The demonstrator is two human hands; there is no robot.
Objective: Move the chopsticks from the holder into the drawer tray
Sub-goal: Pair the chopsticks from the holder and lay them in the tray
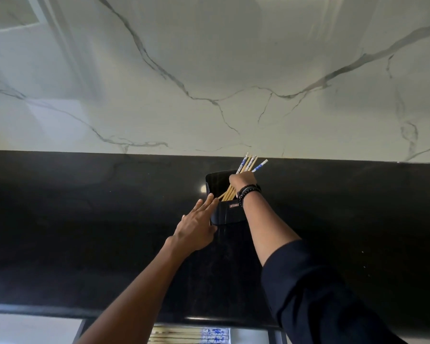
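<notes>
Our right hand (242,180) is curled tight round a bunch of chopsticks (249,163), gripping them at about mid-length just over the holder's mouth. Our left hand (196,227) lies with its fingers straight and flat against the left wall of the holder (227,214), holding nothing.

We see pale wooden shafts with blue-and-white patterned tops. The tops fan out above the right hand and lean back and to the right, towards the wall (209,70). The plain lower ends still sit inside the holder, slanting down to its front left. How many there are we cannot tell, since the hand covers the middle of the bunch.

The holder is a dark, glossy, squarish box with a small label on its front. It stands upright on the black counter (84,219), well back from the near edge and close to the marble wall with its grey veins. Dark bracelets (250,191) circle the right wrist, and a dark sleeve (320,294) is pushed up that forearm.

Below the counter's front edge, at the bottom of the view, the tray (248,338) shows in part. Stored chopsticks (176,335) lie flat in it, side by side, patterned ends to the right. Our left forearm crosses over the tray's left part and hides it.
</notes>
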